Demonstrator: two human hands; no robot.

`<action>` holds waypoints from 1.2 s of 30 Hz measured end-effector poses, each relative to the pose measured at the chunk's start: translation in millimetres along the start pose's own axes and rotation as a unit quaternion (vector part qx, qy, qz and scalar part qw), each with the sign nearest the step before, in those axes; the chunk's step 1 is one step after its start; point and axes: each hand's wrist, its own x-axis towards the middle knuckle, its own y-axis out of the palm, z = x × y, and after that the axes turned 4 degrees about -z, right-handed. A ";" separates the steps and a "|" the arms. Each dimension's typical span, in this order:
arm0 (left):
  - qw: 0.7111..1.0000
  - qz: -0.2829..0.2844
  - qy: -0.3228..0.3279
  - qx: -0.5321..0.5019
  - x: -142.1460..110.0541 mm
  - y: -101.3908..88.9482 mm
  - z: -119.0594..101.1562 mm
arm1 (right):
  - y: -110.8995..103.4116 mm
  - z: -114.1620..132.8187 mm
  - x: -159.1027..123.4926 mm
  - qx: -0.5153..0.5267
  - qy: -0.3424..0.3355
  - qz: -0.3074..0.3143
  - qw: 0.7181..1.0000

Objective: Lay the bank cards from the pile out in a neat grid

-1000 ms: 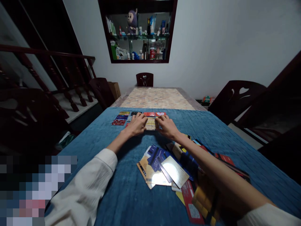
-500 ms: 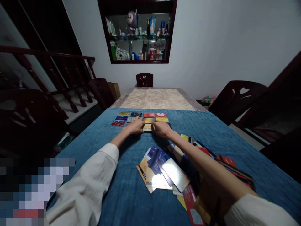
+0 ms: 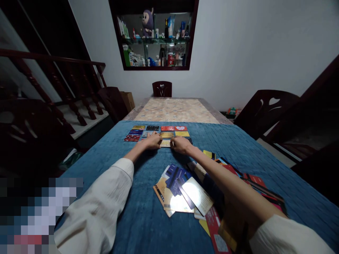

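Head view | Pale-yellow rectangular card [image 3: 165,143] lay on blue cloth [image 3: 143,211], bare left hand [image 3: 153,141] and bare right hand [image 3: 182,145] at its ends; grip undeterminable | Three far rows of multicoloured cards [image 3: 166,135] were laid; loose card pile [image 3: 174,178], near right, lay unarranged

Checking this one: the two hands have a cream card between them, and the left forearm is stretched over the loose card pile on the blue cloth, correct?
Not quite: the head view shows the right forearm, not the left, stretched over the loose card pile on the blue cloth. The left hand and right hand do have a cream card between them.
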 end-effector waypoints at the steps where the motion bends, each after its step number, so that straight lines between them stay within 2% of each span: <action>1: 1.000 0.000 0.004 0.001 0.0 -0.2 0.0 | 0.1 -0.3 -0.2 0.000 -0.001 0.000 1.000; 13: 1.000 0.011 0.011 0.007 -3.9 -6.0 -7.9 | 6.3 -4.2 4.5 0.010 0.003 0.000 1.000; 24: 0.999 -0.029 -0.002 0.019 -3.6 1.8 -14.4 | 8.9 -1.2 0.0 0.010 0.023 -0.007 1.000; 30: 0.997 -0.059 0.022 0.044 -8.5 5.2 -19.1 | 9.9 -4.0 -4.3 0.013 0.011 -0.014 1.000; 36: 0.997 -0.066 0.032 0.035 -12.6 8.2 -16.1 | 9.1 -10.4 -10.4 0.014 -0.002 -0.030 0.999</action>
